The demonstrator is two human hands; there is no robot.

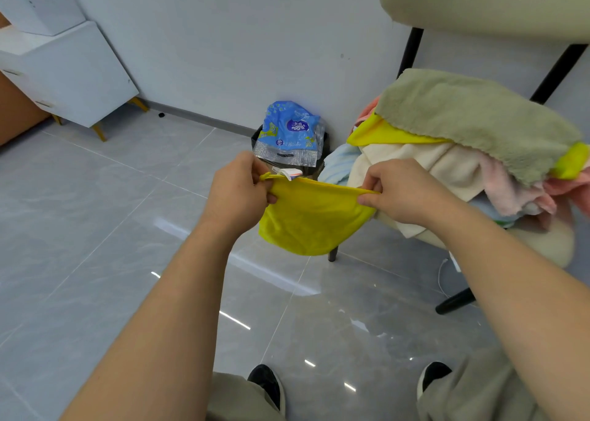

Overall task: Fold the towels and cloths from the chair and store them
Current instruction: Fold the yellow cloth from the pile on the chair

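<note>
A yellow cloth (308, 219) hangs in the air in front of me, doubled over, its lower edge sagging in a curve. My left hand (238, 194) pinches its upper left corner and my right hand (404, 192) pinches its upper right corner, with the top edge stretched between them. To the right, a cream chair (542, 245) carries a heap of towels: a green towel (479, 120) on top, another yellow cloth (383, 133) under it, a cream towel (447, 165), pink cloths (523, 194) and a light blue one (340, 165).
A black waste bin (314, 168) stuffed with a blue plastic package (289, 133) stands against the wall behind the held cloth. A white drawer cabinet (73, 72) on yellow legs is at the far left. Grey tiled floor (95, 229) stretches around my feet.
</note>
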